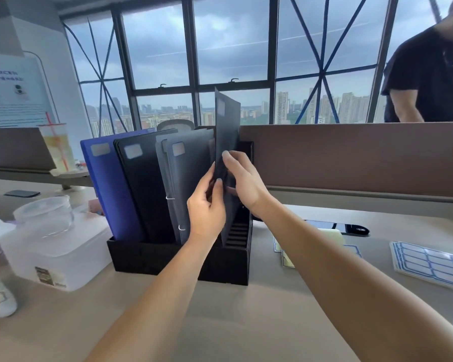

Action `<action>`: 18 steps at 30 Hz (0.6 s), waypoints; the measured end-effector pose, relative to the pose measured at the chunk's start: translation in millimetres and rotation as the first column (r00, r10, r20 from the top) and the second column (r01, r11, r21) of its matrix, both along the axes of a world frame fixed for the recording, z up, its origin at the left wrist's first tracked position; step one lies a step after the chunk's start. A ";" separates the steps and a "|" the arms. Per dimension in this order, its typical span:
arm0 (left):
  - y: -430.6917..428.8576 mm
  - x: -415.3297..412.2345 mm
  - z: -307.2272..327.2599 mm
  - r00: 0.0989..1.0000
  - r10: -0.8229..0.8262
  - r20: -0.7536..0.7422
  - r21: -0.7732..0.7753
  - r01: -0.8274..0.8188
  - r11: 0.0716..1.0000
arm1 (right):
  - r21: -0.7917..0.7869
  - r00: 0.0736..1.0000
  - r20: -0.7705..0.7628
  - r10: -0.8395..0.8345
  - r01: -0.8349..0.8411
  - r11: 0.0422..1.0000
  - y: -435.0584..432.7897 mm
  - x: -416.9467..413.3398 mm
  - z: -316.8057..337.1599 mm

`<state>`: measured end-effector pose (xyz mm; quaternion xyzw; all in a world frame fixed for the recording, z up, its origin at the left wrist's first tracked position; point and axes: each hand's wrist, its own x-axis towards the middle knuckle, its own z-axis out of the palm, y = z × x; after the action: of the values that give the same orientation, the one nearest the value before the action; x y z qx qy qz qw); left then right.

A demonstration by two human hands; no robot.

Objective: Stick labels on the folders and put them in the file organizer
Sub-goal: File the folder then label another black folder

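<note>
Both of my forearms reach out over the worktop to the black file organizer, which stands toward the far edge against the brown partition. My left hand pinches the near edge of a dark folder between thumb and fingers. My right hand grips the same folder from its other side, fingers curled over the edge. That folder stands upright, taller than the rest, with its lower end down in the right end of the organizer and a pale label near its top. I cannot tell whether it rests on the base.

To its left, leaning back in the organizer, are a grey folder, a black folder and a blue folder, each labelled near the top.

Sheets of blue-bordered labels lie near the worktop's right edge. A clear plastic container with a glass bowl on it sits toward the left edge, just beside the organizer. Another person stands beyond the partition.
</note>
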<state>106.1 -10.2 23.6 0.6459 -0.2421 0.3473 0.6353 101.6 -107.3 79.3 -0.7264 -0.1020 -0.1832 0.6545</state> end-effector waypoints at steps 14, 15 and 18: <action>32.6 -3.0 -5.5 0.945 -0.082 -0.318 0.192 0.149 0.970 | -0.183 0.994 0.067 -0.092 0.103 0.978 15.2 5.7 -5.4; 29.5 -3.8 -10.4 0.942 -0.083 -0.326 0.214 0.159 0.964 | -0.209 0.991 0.059 -0.116 0.126 0.970 13.0 5.4 -8.9; 27.3 -11.2 -22.6 0.936 -0.012 -0.352 0.302 0.126 0.945 | -0.351 0.993 -0.021 -0.114 0.099 0.931 4.0 2.2 -24.6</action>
<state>95.0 17.2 1.1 0.7820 -0.2027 0.1617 0.5668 103.8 -103.3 54.7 -0.8389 -0.0799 -0.1826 0.5064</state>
